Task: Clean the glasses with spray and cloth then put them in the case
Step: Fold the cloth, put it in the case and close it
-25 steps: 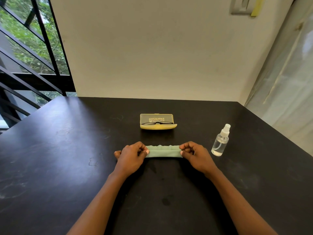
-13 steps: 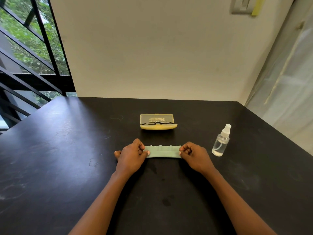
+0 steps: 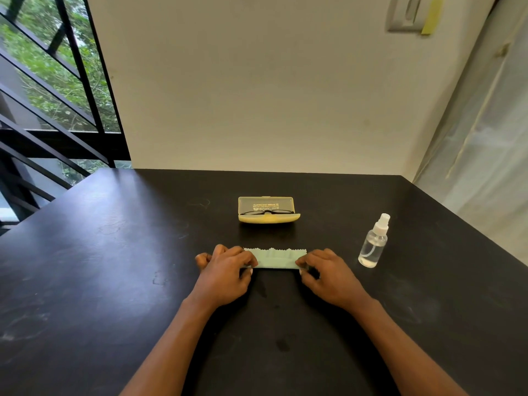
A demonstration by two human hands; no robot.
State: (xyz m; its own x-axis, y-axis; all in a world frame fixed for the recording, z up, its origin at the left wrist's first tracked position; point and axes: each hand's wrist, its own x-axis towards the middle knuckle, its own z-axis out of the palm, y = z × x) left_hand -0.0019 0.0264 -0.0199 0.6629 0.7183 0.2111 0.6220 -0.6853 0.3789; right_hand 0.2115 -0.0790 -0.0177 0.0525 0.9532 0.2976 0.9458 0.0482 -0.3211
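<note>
The left hand [image 3: 225, 274] and right hand [image 3: 328, 277] each pinch one end of the folded green cloth [image 3: 275, 259] on the black table [image 3: 100, 281]. The glasses [image 3: 268, 212] lie in the open yellow case [image 3: 268, 214].

My black table [image 3: 100, 267] stretches out in front of me, its top scuffed with pale marks and a few dark spots near my edge; behind it rises a plain cream wall [image 3: 257, 95]; high on that wall, to the right, sits a grey switch plate [image 3: 407, 14] with a yellow-green tag [image 3: 431, 17] just beside it; to my left a window [image 3: 48, 81] with black slanted bars shows green leaves; to my right hangs a pale translucent sheet [image 3: 485, 152].
</note>
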